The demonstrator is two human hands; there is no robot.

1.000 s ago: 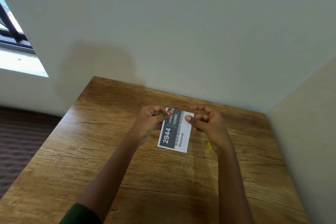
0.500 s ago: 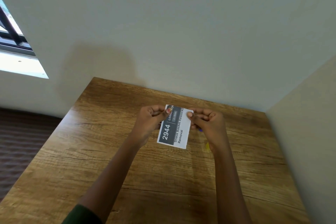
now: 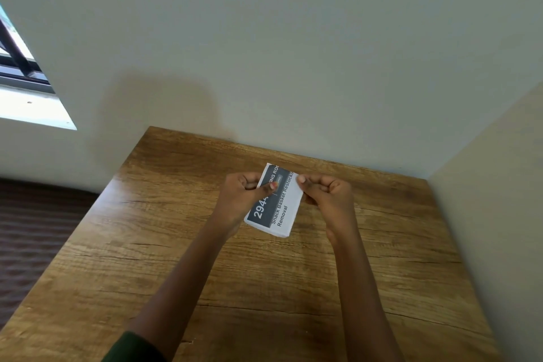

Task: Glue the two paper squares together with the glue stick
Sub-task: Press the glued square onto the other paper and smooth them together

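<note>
Now both hands meet over the far middle of the wooden desk (image 3: 176, 258), and between them they hold a small printed paper (image 3: 280, 214) lifted a little off the wood. The left hand (image 3: 242, 200) pinches the paper's left edge: its thumb lies across the dark printed band on the upper face, and its other fingers are curled underneath, out of sight behind the sheet. The right hand (image 3: 330, 197) pinches the far right corner, thumb tip on top and the remaining fingers folded in toward the palm. The paper is tilted, its long side running from near left to far right, with its near end hanging free above the desk. On its face a grey-blue band carries the white digits "294" partly covered by the left thumb, and beside it black words read "Snack Basket Restocking Removal". The near edge looks slightly thick, but I cannot tell whether this is one sheet or two laid together. Both forearms reach in from the near edge, and a dark green sleeve (image 3: 132, 347) shows at the bottom on the left arm. The desk stands in a corner of pale walls (image 3: 293, 53); a window (image 3: 20, 73) shows at the far left, and dark carpet (image 3: 35, 229) lies to the left of the desk.
</note>
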